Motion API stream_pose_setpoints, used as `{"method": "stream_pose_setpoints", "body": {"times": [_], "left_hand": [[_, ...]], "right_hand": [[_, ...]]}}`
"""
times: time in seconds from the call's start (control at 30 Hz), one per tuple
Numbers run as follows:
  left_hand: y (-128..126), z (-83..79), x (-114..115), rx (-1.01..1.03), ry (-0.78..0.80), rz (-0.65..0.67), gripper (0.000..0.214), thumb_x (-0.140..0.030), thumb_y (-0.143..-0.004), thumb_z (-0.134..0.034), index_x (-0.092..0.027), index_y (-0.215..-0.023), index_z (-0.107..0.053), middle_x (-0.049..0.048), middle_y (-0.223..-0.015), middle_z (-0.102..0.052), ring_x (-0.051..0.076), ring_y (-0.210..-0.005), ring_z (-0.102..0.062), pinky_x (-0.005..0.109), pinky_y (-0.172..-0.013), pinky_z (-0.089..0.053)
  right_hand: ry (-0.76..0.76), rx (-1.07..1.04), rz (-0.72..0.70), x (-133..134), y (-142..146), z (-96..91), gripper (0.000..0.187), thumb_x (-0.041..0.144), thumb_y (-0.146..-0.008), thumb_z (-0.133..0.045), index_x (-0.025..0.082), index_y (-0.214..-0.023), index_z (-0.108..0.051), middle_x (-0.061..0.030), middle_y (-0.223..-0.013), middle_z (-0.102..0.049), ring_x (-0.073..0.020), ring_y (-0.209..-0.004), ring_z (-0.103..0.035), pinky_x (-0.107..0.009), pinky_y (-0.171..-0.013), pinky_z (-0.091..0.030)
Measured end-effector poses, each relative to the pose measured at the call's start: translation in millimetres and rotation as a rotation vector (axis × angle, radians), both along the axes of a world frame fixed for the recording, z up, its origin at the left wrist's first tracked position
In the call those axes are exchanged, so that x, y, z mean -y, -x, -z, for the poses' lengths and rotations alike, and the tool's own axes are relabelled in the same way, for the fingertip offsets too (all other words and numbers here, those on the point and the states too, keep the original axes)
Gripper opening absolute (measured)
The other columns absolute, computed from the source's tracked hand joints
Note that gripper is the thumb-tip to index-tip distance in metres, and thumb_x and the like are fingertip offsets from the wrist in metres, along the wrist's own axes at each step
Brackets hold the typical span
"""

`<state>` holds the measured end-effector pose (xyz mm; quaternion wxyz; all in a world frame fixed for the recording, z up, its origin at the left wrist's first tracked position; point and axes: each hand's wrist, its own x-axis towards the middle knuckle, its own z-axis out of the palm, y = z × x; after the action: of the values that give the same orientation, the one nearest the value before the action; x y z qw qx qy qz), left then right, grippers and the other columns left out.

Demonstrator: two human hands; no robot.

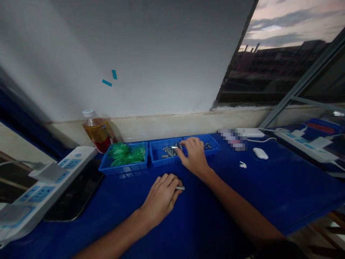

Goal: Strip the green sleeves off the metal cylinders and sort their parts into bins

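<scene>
My left hand [163,196] rests low over the blue tabletop, fingers curled round a small grey metal pin [180,187] whose end sticks out past the fingertips. Over the middle blue bin [161,163] reaches my right hand [194,154], its thumb and fingers bent in a pinch. A bright metal pin [174,147] shows at the thumb tip; the fingers partly hide it. Several loose metal pins [168,151] lie in that bin. Behind my right hand, a further blue bin [212,138] holds small metal parts, partly covered by the hand.
A blue bin [124,169] with green plastic bags [125,153] stands left, before a drink bottle [97,131]. A power strip [54,190] and dark phone-like slab [78,194] lie farther left. Rightward are an earbud [243,164], white case [260,153] and another power strip [307,145].
</scene>
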<state>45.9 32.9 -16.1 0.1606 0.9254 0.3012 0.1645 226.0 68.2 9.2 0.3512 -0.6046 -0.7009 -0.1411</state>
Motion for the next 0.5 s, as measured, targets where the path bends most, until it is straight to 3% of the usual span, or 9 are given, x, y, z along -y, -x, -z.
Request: {"method": "stream_pose_setpoints", "body": {"times": [0.1, 0.2, 0.33, 0.5], "left_hand": [[9, 7.4, -14, 0.116, 0.007, -0.078, 0.010, -0.026, -0.091, -0.043, -0.021, -0.092, -0.052, 0.0029, -0.091, -0.059, 0.019, -0.085, -0.053, 0.033, -0.076, -0.040], [11, 13.6, -24, 0.264, 0.046, -0.129, 0.005, -0.025, -0.088, -0.049, -0.020, -0.089, -0.050, 0.0024, -0.086, -0.058, 0.018, -0.081, -0.053, 0.030, -0.074, -0.041], [10, 15.8, -26, 0.405, 0.058, -0.188, 0.005, -0.020, -0.082, -0.054, -0.019, -0.083, -0.049, 0.0009, -0.078, -0.055, 0.016, -0.074, -0.053, 0.028, -0.068, -0.042], [10, 14.8, -24, 0.460, 0.037, -0.174, 0.009, -0.019, -0.079, -0.056, -0.019, -0.075, -0.047, 0.0007, -0.076, -0.055, 0.016, -0.074, -0.054, 0.026, -0.067, -0.042]], "right_hand": [[0.030, -0.108, -0.042, 24, 5, 1.8, 0.021, 0.034, -0.089, -0.047, 0.017, -0.086, -0.059, -0.0070, -0.082, -0.063, -0.0206, -0.086, -0.052, -0.033, -0.078, -0.034], [0.264, -0.187, -0.152, 38, 16, 13.7, 0.028, 0.034, -0.092, -0.040, 0.018, -0.076, -0.057, -0.0040, -0.072, -0.062, -0.0157, -0.071, -0.054, -0.028, -0.069, -0.035], [0.494, -0.176, -0.262, 39, 31, 27.8, 0.034, 0.036, -0.094, -0.034, 0.018, -0.075, -0.056, -0.0043, -0.073, -0.063, -0.0147, -0.068, -0.056, -0.026, -0.063, -0.032], [0.553, -0.282, -0.345, 36, 33, 31.7, 0.043, 0.036, -0.095, -0.026, 0.017, -0.074, -0.059, -0.0041, -0.072, -0.064, -0.0141, -0.066, -0.055, -0.025, -0.063, -0.034]]}}
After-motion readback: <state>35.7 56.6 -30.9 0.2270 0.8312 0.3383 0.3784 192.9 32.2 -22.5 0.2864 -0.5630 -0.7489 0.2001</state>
